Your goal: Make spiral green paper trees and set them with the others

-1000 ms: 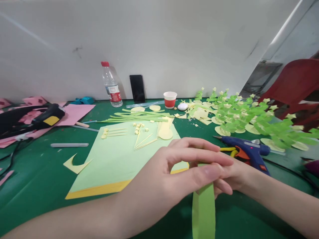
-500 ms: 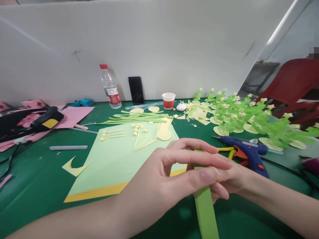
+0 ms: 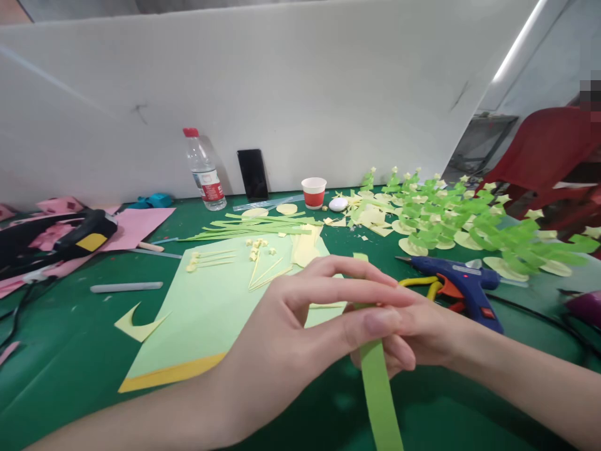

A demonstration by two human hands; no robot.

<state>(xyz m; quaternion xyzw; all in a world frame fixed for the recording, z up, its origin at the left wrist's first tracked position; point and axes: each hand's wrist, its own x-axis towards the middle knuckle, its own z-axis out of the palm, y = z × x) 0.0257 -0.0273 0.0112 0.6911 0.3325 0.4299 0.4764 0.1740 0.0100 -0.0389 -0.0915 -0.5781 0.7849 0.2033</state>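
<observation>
My left hand point(image 3: 310, 326) reaches across from the lower left, thumb and fingers pinched on a long green paper strip point(image 3: 378, 394). My right hand point(image 3: 422, 335) lies right behind it, fingers closed on the same strip. The strip runs down toward me and out of the bottom of the view; a short end shows above my fingers. Both hands hover over the green table point(image 3: 70, 351), just right of a pale green paper sheet point(image 3: 206, 313) lying on a yellow one.
A blue glue gun point(image 3: 457, 282) lies right of my hands, by yellow-handled pliers. Paper plants point(image 3: 469, 225) crowd the back right. Cut strips, a cup point(image 3: 313, 191), bottle point(image 3: 203, 169) and phone point(image 3: 252, 174) stand behind; a black glue gun point(image 3: 70, 232) on pink paper is at left.
The strip has swung to slant down and right, with its far end now sticking out above my fingers. Both hands have shifted slightly left and up in view.
</observation>
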